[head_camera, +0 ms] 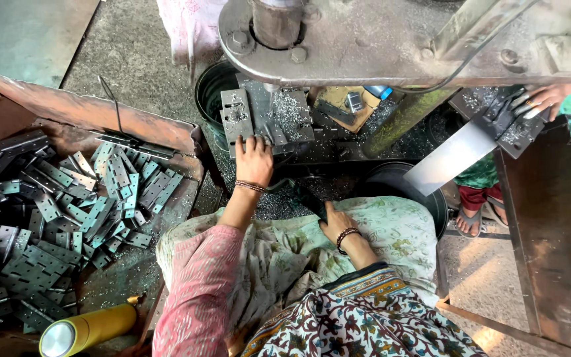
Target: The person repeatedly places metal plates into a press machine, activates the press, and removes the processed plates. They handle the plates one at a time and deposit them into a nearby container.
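My left hand (254, 160) reaches forward to the grey metal die plate (267, 116) under the press, fingertips pressing a flat metal piece on its near edge. Whether the fingers grip that piece I cannot tell. My right hand (336, 223) rests low on the floral cloth (391, 231) over my lap, fingers curled down against the cloth by the dark gap below the press; nothing shows in it. Metal shavings cover the die plate. Both wrists wear beaded bracelets.
A rusty tray (100, 119) at left holds several flat metal hinge plates (67, 205). A yellow flask (87, 329) lies at bottom left. The press head (365, 39) hangs above. Another person's hand (542, 99) works at a second die, top right, by a rusty table (550, 238).
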